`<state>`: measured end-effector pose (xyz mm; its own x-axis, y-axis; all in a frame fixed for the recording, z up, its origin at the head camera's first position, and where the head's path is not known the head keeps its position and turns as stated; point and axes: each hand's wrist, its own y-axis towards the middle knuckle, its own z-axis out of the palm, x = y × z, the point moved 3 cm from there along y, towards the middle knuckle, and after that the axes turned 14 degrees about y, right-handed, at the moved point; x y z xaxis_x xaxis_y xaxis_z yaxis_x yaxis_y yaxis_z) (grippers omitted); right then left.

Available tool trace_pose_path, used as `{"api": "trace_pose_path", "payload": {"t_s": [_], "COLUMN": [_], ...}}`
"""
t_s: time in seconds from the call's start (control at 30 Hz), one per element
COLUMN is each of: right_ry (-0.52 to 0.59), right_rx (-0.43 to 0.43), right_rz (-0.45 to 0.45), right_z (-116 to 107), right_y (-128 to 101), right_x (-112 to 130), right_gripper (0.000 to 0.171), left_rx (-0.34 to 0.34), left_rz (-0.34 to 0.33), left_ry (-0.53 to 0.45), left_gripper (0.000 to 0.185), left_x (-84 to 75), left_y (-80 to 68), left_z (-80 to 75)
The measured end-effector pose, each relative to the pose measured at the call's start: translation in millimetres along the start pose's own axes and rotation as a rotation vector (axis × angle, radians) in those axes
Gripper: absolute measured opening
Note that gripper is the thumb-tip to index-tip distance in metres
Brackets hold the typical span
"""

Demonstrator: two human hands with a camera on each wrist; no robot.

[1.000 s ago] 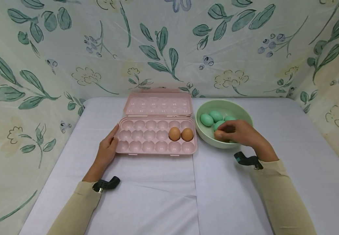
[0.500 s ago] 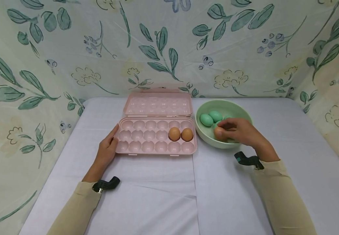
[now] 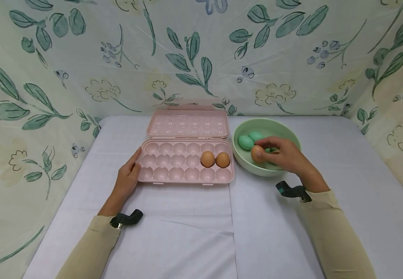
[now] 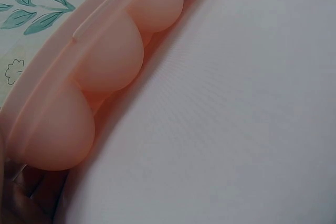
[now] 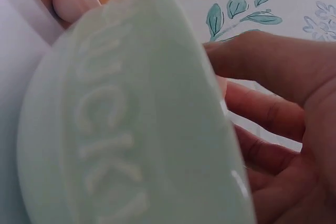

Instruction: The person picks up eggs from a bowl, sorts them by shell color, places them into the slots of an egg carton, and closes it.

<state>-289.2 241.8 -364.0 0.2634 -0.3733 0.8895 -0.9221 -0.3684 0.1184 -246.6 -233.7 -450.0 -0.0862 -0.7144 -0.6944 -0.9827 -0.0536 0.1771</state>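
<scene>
while right hand (image 3: 285,155) holds, brown egg (image 3: 257,153) upright

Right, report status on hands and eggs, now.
Right hand pinches brown egg above green bowl. Left hand rests on pink egg tray, fingers straight. Two brown eggs seated. Path to tray unobstructed.

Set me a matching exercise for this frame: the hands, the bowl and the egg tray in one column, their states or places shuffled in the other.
Things:
1. right hand
2. left hand
3. green bowl
4. pink egg tray

States:
A. holds two brown eggs in its middle row
B. rests against the tray's left end
C. contains teal eggs
D. pinches a brown egg over the bowl

Pairs: 1-D, 2-B, 3-C, 4-A
</scene>
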Motion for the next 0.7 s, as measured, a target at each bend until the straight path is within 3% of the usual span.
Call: {"api": "trace_pose_path", "payload": {"t_s": [0.7], "right_ry": [0.019], "right_rx": [-0.067], "right_rz": [-0.093], "right_z": [2.4], "right_y": [-1.0], "right_x": [12.2], "right_gripper": [0.043], "left_rx": [-0.012], "left_rz": [0.009], "left_ry": [0.008], "left_gripper": [0.052], "left_x": [-0.8], "left_y": [0.8], "left_z": [0.4]}}
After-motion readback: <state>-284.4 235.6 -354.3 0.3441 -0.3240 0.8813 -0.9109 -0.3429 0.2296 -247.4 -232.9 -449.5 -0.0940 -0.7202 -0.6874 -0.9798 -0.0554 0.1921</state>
